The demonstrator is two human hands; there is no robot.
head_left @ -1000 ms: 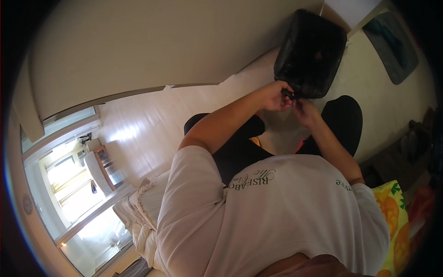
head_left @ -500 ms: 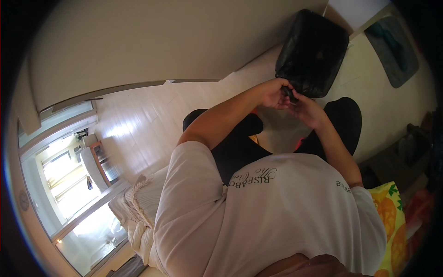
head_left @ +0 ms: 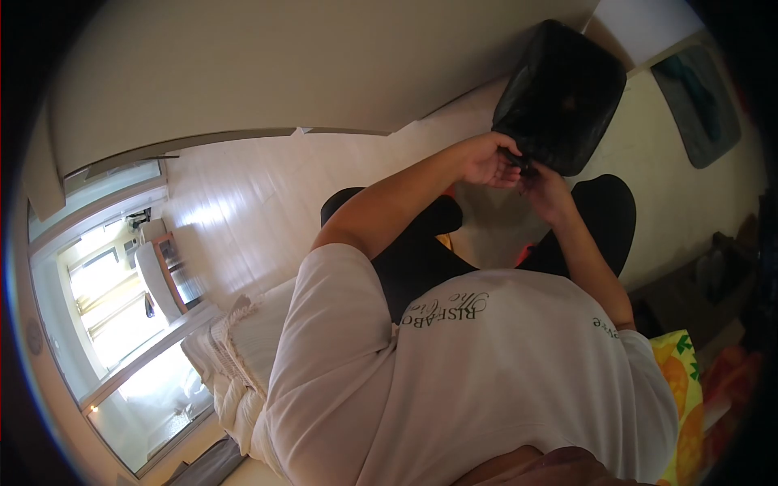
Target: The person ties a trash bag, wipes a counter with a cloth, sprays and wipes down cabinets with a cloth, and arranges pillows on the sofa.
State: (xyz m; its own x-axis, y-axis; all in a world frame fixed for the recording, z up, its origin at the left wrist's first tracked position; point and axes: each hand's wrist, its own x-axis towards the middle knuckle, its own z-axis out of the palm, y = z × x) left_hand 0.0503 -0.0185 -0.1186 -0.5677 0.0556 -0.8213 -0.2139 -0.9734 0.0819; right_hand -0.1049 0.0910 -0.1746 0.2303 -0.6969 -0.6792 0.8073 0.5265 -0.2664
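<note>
While a small dark piece (head_left: 527,168) is held at 2 o'clock from the view's centre, a black, boxy case (head_left: 561,97) is seen just beyond it; whether the two are joined cannot be told. The piece is gripped at its near end by the left hand (head_left: 489,160), whose thumb and half-curled fingers are brought close around it. It is met from the 4 o'clock side by the right hand (head_left: 549,198), narrowed, its fingertips partly hidden. Both hands are flanked by black-clad knees (head_left: 609,219). The case is set on the pale floor (head_left: 243,202) beside a beige panel (head_left: 284,73). Farther out, a grey mat (head_left: 703,109) is seen at 2 o'clock, a yellow patterned cloth (head_left: 685,397) at 4, a cream fringed throw (head_left: 231,356) at 8.
</note>
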